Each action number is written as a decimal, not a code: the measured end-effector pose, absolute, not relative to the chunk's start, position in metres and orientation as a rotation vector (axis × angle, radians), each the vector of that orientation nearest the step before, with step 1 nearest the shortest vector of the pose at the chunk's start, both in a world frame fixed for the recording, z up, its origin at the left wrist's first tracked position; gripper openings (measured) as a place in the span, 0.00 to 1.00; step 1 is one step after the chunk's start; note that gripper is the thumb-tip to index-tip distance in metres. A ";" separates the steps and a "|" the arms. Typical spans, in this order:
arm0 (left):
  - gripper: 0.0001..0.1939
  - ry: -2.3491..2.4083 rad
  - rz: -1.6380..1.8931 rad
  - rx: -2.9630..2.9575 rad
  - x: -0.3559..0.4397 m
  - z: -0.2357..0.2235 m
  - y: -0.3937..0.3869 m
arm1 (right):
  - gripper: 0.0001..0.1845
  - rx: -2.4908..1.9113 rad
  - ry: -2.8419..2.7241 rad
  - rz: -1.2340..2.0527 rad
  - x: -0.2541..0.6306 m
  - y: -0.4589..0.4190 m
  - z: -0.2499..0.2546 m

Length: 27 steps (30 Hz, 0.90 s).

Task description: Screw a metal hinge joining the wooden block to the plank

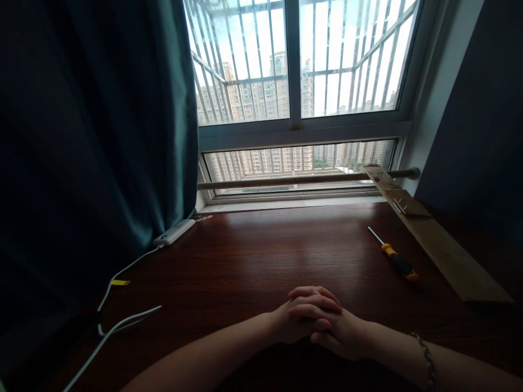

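Observation:
My left hand (286,321) and my right hand (349,333) are clasped together at the near middle of the dark wooden table (261,250). Their fingers are interlaced and closed, and no object shows between them. A bracelet circles my right wrist. To the right of the hands, untouched, lies a screwdriver (397,261) with a yellow and black handle, its thin shaft pointing away toward the window. Beyond it a long wooden board (445,250) slants back, its far end by the rail. On the board sits a small wooden piece (413,204) with a few screws or nails on it.
A white power strip (175,234) lies at the left by the blue curtain (163,136), its white cable (122,268) running toward me. Near the cable is a yellow strip (121,282). A horizontal rail (286,181) crosses before the barred window at the back.

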<state>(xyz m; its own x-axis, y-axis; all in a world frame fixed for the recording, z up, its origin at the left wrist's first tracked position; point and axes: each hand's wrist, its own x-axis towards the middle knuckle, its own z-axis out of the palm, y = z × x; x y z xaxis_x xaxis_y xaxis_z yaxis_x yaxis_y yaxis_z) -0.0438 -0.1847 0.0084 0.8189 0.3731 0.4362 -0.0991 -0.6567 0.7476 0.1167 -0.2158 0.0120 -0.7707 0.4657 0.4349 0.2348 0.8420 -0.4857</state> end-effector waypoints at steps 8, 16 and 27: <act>0.17 0.196 0.717 2.183 -0.044 0.009 -0.184 | 0.25 -0.523 -2.464 0.543 0.117 -0.217 0.015; 0.18 0.182 0.738 2.167 -0.044 0.009 -0.185 | 0.25 -0.501 -2.452 0.562 0.117 -0.216 0.013; 0.17 0.203 0.714 2.179 -0.044 0.010 -0.185 | 0.24 -0.494 -2.452 0.561 0.118 -0.216 0.012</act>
<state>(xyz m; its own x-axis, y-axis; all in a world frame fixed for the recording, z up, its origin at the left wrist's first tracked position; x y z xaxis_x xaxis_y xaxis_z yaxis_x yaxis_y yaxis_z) -0.0440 -0.1851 0.0099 0.8265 0.3699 0.4243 -0.0918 -0.6551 0.7500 0.1176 -0.2159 0.0122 -0.7691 0.4584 0.4454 0.2191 0.8437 -0.4901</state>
